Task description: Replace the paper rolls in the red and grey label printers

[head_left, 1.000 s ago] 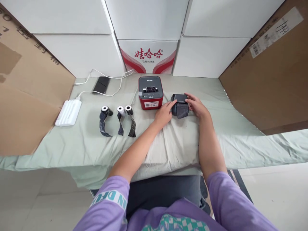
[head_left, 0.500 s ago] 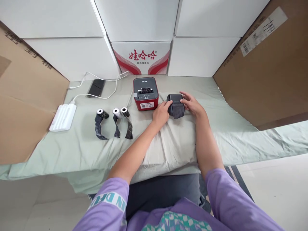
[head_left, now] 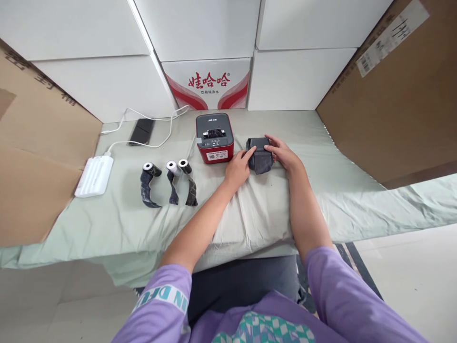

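A small black printer sits on the cloth right of centre, with a strip of dark paper hanging down over its front. At its left side is my left hand, fingers closed against it and the index finger reaching onto its top corner. My right hand clasps the opposite side, thumb near the top and fingers behind. Just left of them stands a red and black printer, dark paper showing in its slot. Further left lie paper rolls, one apart and a pair together, each with a dark tail unrolled.
At the left are a white power bank, its white cable and a black phone. White boxes wall off the back. Brown cardboard stands on the left and right. Pale green cloth covers the surface.
The view has shifted slightly, so everything appears a little further left. Both hands keep their place on the small black printer, with hardly any movement of the fingers.
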A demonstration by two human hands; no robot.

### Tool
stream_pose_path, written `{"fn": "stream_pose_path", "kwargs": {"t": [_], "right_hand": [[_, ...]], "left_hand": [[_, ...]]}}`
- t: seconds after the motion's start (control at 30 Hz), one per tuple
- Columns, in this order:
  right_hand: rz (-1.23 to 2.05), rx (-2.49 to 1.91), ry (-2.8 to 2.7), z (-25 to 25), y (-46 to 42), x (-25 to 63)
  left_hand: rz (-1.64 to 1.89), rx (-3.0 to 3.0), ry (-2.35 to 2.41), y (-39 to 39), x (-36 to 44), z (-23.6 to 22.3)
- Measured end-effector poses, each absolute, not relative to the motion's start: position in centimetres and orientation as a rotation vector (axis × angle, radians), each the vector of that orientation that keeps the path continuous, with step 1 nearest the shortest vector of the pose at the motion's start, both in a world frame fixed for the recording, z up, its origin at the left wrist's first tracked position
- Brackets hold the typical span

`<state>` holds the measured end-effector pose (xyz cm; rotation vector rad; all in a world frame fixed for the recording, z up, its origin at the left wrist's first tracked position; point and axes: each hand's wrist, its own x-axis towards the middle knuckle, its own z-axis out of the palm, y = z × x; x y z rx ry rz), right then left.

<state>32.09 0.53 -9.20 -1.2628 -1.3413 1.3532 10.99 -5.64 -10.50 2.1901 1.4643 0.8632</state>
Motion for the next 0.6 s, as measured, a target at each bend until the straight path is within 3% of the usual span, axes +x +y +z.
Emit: {"fn": "stream_pose_path", "kwargs": {"t": [0.37, 0.6], "right_hand": [[1.282, -1.321, -1.390, -8.9, 0.7, 31.7], [0.959, -1.362, -1.333, -10.9, 1.5, 31.2]], "left_hand": [[0.824, 2.192, 1.527, -5.9, 11.4, -10.3], [0.910, 2.159, 1.427, -5.5, 11.0, -10.9]]}}
